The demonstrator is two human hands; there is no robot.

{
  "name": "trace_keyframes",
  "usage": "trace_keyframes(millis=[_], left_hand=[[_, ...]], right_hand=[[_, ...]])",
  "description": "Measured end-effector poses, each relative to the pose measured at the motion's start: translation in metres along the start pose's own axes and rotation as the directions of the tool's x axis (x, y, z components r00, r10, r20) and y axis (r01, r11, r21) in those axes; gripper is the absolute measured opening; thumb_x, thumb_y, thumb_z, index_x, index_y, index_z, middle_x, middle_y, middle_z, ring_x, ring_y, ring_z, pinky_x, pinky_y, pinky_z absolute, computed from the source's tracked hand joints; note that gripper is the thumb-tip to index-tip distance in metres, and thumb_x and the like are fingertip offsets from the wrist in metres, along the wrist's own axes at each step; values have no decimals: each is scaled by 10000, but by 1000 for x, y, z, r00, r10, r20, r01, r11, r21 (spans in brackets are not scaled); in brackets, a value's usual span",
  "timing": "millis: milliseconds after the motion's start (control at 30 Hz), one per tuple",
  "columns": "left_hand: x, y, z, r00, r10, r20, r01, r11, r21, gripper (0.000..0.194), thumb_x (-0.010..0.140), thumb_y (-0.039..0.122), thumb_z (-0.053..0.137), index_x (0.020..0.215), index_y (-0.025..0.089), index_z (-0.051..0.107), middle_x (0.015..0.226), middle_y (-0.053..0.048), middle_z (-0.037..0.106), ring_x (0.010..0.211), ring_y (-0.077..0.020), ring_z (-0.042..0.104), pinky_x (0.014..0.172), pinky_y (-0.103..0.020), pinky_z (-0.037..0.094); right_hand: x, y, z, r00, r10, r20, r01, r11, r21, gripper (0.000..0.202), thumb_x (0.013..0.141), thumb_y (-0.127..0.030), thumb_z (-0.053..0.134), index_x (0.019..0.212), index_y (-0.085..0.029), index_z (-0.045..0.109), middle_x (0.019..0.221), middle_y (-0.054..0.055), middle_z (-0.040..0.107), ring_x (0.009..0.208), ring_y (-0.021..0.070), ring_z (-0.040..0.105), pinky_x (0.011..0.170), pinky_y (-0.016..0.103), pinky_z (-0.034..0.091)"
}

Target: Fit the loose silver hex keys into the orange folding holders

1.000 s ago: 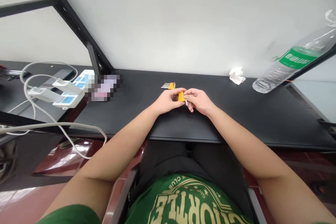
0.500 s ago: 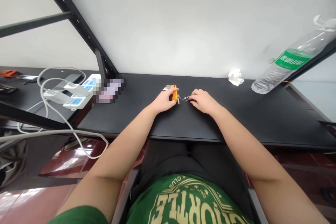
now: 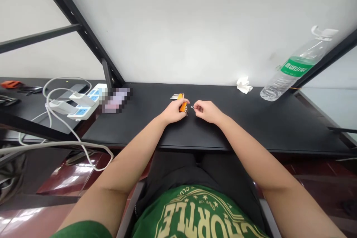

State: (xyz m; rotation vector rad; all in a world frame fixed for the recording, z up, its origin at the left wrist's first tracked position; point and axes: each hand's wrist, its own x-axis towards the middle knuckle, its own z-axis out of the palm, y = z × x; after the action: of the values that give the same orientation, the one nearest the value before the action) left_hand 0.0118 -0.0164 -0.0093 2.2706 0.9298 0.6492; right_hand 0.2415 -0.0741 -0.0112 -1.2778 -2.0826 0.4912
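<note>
My left hand (image 3: 174, 111) is closed on an orange holder (image 3: 183, 107) with several metal hex keys (image 3: 174, 96) sticking out of it at both ends. The holder is at the middle of the black desk. Just to the right, my right hand (image 3: 206, 111) pinches small thin metal hex keys (image 3: 192, 107) between thumb and fingers. Their tips point left toward the holder, with a small gap between. How many keys the right hand has is hidden by its fingers.
A plastic bottle (image 3: 284, 76) with a green label stands at the back right, near crumpled white tissue (image 3: 244, 84). On the left are a white power strip (image 3: 83, 111) with cables, a blurred phone-like item (image 3: 115, 100) and a black metal frame (image 3: 80, 26).
My right hand has come slightly left, nearer the holder, and has turned its fingers in around the keys. The left hand keeps hold of the holder. The camera view has shifted a little.
</note>
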Motion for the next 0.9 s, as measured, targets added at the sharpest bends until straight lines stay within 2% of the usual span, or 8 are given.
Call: trace_keyframes(millis=[133, 233, 467, 900], left_hand=[[0, 4, 2, 999, 43, 31, -42, 998, -50, 507, 699, 205, 630, 1205, 193, 667, 961, -19, 699, 802, -175, 636, 784, -294, 538], [0, 4, 2, 998, 55, 35, -52, 996, -76, 493, 710, 228, 652, 1200, 186, 686, 981, -27, 718, 828, -181, 661, 804, -296, 555], [0, 4, 1, 998, 50, 27, -49, 998, -43, 455, 722, 248, 691, 1172, 189, 724, 950, -20, 736, 803, -174, 667, 790, -290, 560], [0, 1, 2, 997, 53, 48, -49, 994, -95, 470, 740, 280, 717, 1202, 194, 704, 1020, -29, 745, 849, -184, 698, 815, -306, 578]], right_hand=[[4, -1, 4, 987, -133, -95, 131, 991, -28, 122, 947, -160, 594, 902, -210, 696, 884, 40, 703, 745, 169, 611, 743, 296, 468], [4, 0, 3, 974, -184, -128, 176, 982, -72, 171, 985, -169, 570, 930, -210, 726, 920, 63, 723, 802, 190, 641, 780, 315, 485], [1, 0, -2, 954, -233, -187, 220, 972, -86, 220, 1005, -166, 551, 947, -218, 757, 935, 64, 742, 838, 195, 671, 784, 317, 510], [-1, 2, -3, 939, -293, -181, 275, 954, -121, 274, 1026, -187, 540, 953, -228, 801, 969, 64, 761, 849, 188, 702, 775, 315, 546]])
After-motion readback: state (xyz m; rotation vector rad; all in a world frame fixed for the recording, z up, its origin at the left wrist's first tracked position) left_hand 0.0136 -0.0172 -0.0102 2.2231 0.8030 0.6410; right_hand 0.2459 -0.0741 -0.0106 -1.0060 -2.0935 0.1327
